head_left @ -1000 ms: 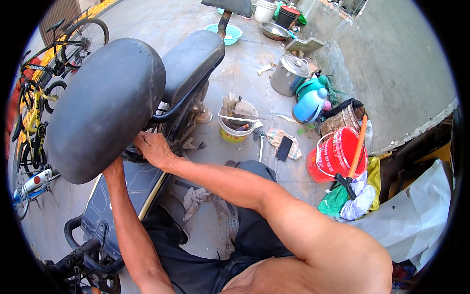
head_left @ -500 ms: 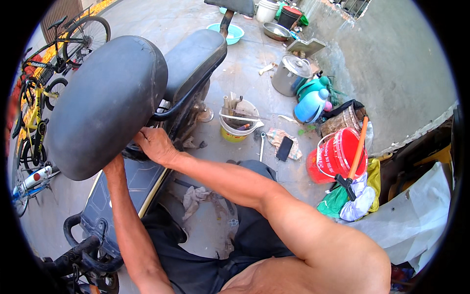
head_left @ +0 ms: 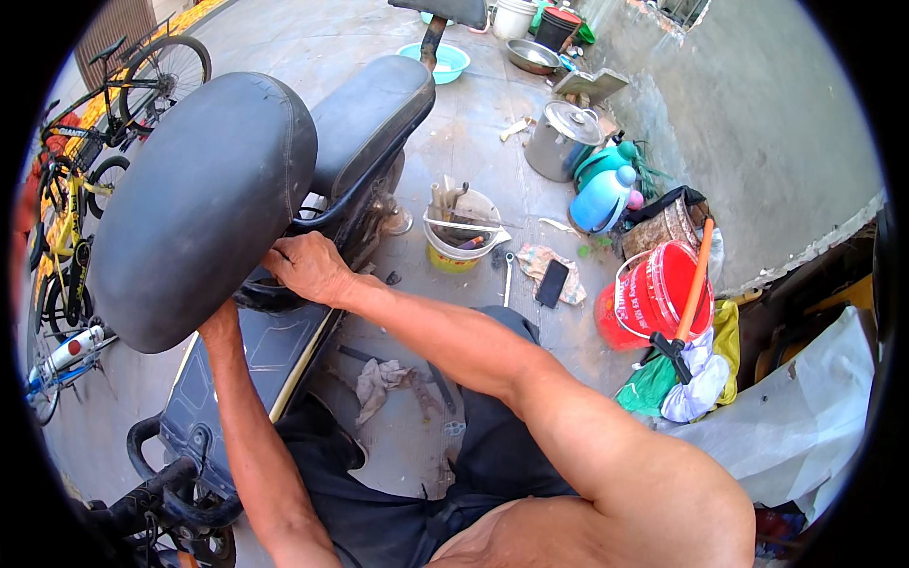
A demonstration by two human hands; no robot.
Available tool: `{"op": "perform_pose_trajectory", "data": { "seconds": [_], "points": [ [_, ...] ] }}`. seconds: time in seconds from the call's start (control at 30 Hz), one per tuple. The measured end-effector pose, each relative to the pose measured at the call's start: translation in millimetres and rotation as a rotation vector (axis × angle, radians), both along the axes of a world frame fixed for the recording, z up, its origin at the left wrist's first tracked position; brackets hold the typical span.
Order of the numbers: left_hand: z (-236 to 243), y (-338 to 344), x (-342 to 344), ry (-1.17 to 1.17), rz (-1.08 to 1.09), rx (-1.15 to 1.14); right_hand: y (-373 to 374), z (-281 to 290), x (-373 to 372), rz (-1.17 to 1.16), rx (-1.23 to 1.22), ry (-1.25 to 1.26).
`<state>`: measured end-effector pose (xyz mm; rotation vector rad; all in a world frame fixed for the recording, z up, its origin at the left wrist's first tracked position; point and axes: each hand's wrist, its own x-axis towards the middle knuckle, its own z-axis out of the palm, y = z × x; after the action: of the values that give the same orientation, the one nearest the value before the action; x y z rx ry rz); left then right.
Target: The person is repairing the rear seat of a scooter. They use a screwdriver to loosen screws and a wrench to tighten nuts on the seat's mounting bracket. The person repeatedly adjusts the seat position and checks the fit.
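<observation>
A large black scooter seat (head_left: 204,204) is tilted up in front of me, with a longer black rear seat (head_left: 379,114) behind it. My left hand (head_left: 221,325) reaches up beneath the front seat's near edge, which hides its fingers. Beside the seat's right underside is my right hand (head_left: 311,267), its fingers curled and closed at the seat's edge. Whatever they pinch is hidden. Below both hands lies the scooter's dark footboard (head_left: 251,355), and its black handlebar (head_left: 156,483) is at lower left.
To the right stand a tool bucket (head_left: 464,232), a wrench (head_left: 509,279), a phone (head_left: 551,283) on a cloth, and a red bucket (head_left: 639,303) with an orange-handled tool (head_left: 698,284). A lidded metal pot (head_left: 561,142) is farther back. Bicycles (head_left: 71,199) line the left. A grey rag (head_left: 383,388) lies below.
The front seat has shifted very slightly left in view. My right hand's fingers have bent a little more at the seat's edge; my left hand stays beneath it.
</observation>
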<state>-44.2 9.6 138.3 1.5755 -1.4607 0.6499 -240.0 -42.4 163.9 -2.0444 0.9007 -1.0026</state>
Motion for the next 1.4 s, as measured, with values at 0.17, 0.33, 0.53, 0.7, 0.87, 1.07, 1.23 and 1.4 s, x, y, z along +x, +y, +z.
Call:
{"op": "perform_pose_trajectory", "data": {
  "seconds": [0.17,0.33,0.53,0.7,0.87,1.07,1.23,1.4],
  "points": [
    [-6,-2,5,-0.089,0.061,-0.021,0,2,1,-0.006,-0.052,0.040],
    [-2,0,-2,0.092,0.010,0.003,-1,-4,1,-0.014,-0.087,0.034],
    [-10,0,10,-0.024,0.017,0.017,0,0,1,0.030,-0.045,0.029],
    [-14,-3,15,0.069,-0.031,0.002,-9,-4,1,0.146,0.029,0.003],
    [-7,-4,1,0.129,-0.067,-0.043,-10,-7,1,0.091,-0.078,0.024],
    [0,2,-3,0.183,-0.075,0.012,-9,4,-6,0.133,0.022,0.091],
    [-9,-3,6,-0.141,0.078,-0.021,-12,3,-6,0.164,0.003,0.123],
    [-17,0,11,-0.110,0.066,0.028,-11,11,-5,0.195,0.037,0.053]
  ]
}}
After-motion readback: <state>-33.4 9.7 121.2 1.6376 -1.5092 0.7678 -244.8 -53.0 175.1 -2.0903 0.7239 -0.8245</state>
